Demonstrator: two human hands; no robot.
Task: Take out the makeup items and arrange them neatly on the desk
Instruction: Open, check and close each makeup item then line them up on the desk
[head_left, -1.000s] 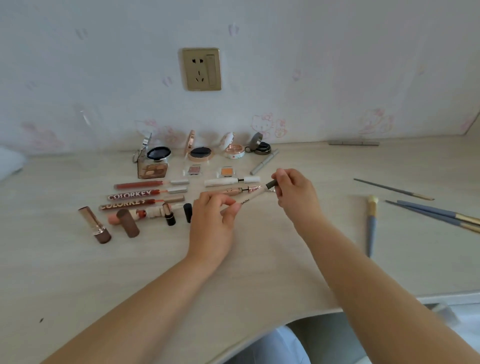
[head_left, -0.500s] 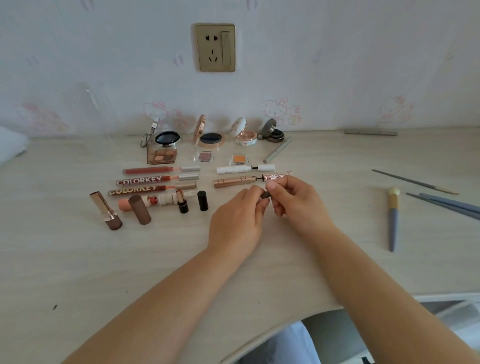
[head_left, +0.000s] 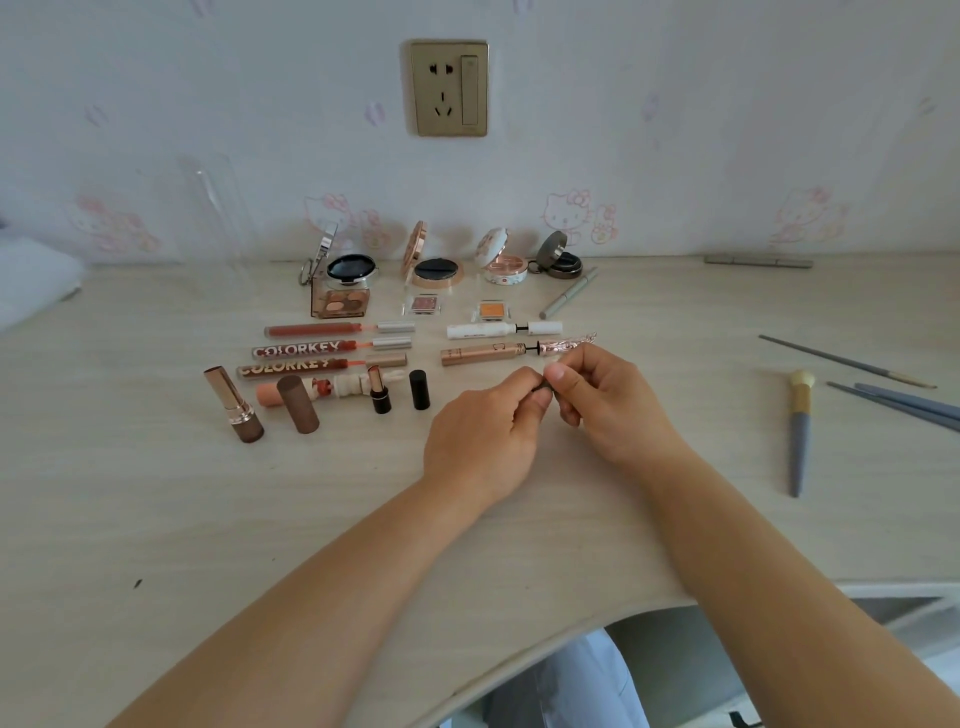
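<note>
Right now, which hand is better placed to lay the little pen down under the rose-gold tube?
Probably the left hand: it wraps the thin pale pen's body, mostly hidden, just below the rose-gold mascara tube. The right hand only pinches its small dark end.

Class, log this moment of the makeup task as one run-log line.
phase: arranging | left hand: pinches slim pen | right hand: pinches same pen | placed: rose-gold mascara, white mascara | desk

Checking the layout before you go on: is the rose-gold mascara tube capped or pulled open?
Pulled open. The rose-gold mascara tube lies flat, its ornate cap drawn away, with a thin dark wand stem bridging the gap.
</note>
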